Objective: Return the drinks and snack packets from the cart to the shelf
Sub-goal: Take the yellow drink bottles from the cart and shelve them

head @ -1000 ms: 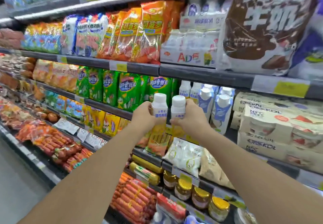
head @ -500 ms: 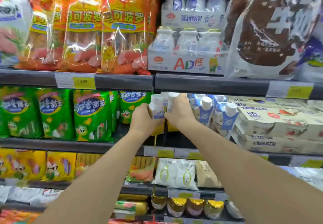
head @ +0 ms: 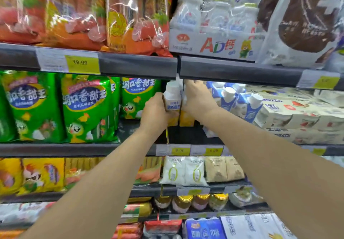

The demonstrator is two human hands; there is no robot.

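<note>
My left hand (head: pixel 155 111) grips a small white drink bottle (head: pixel 172 97) with a white cap, a blue-lettered label and a yellow base. My right hand (head: pixel 196 97) is closed around a second bottle of the same kind (head: pixel 186 119); my fingers hide most of it and only its yellow base shows. Both bottles are held upright, side by side, inside the middle shelf (head: pixel 130 149), just under the edge of the shelf above. No cart is in view.
Green snack bags (head: pixel 87 108) stand left of my hands. Blue-and-white drink cartons (head: pixel 249 106) and cream multipacks (head: pixel 307 115) stand to the right. Orange sausage packs (head: pixel 135 15) and a bottle multipack (head: pixel 216 30) fill the shelf above. Jars (head: pixel 201 201) and pouches sit below.
Both hands have carried the two bottles forward into the middle shelf bay. The camera has moved closer to the shelves, and my right hand now covers most of its bottle.
</note>
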